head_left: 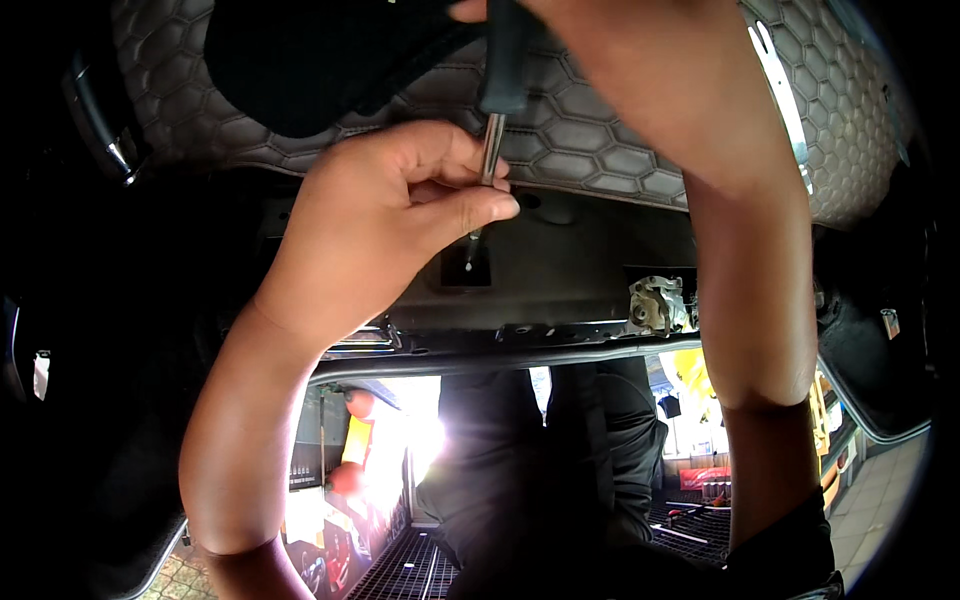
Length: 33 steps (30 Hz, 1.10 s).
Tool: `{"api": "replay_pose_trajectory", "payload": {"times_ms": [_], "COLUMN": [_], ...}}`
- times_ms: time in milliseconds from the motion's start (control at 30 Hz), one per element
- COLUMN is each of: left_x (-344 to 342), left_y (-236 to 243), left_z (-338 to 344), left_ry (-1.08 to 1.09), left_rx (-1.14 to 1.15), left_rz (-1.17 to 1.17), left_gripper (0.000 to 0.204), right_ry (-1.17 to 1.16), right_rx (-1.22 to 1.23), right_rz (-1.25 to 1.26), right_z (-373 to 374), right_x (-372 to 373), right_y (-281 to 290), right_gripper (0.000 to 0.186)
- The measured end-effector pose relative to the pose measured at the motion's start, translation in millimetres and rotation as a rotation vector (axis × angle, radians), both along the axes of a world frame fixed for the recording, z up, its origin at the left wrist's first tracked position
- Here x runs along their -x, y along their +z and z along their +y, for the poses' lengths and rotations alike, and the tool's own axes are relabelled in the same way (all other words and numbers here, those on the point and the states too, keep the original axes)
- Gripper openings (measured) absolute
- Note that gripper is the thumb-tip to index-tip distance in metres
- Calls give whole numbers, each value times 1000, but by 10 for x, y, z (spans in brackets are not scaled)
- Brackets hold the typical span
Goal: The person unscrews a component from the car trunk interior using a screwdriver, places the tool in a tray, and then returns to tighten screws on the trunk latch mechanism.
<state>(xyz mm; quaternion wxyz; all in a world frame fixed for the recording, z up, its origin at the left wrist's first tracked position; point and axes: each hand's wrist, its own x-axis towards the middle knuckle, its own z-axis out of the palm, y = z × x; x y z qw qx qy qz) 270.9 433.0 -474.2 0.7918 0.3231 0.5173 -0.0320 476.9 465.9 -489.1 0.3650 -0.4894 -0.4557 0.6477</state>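
A screwdriver with a dark handle [504,75] and a shiny metal shaft [493,145] points downward in the middle of the view. My left hand [400,195] pinches the shaft between thumb and fingers, closed around it. At the top edge my right hand [640,70] grips the handle; its fingers are partly cut off by the frame. The tool's lower end reaches a small dark square opening [466,268] in a black panel [560,265], where a small pale spot shows. Whether the tip touches anything there I cannot tell.
Grey quilted lining [590,130] with a hexagon pattern lies beyond the panel, partly under a black cloth-like shape [320,60]. A metal latch-like part [658,305] sits right of the opening. A dark rubber-like edge [500,357] crosses below, above a dark grid floor [400,570].
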Motion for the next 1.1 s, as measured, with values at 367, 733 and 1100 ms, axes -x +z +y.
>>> {"api": "replay_pose_trajectory", "payload": {"times_ms": [367,733,1100], "left_x": [42,41,20], "left_y": [53,27,-38], "left_z": [-26,-25,-4], "left_ry": [108,211,-56], "left_rx": [3,68,-196], "left_rz": [-70,-177,-9], "left_gripper": [25,37,31], "right_ry": [-120,-56,-72], "right_rx": [320,225,118], "right_rz": [47,269,106], "right_z": [126,131,21], "right_x": [156,40,86], "right_y": [88,63,-32], "right_gripper": [33,38,26]}}
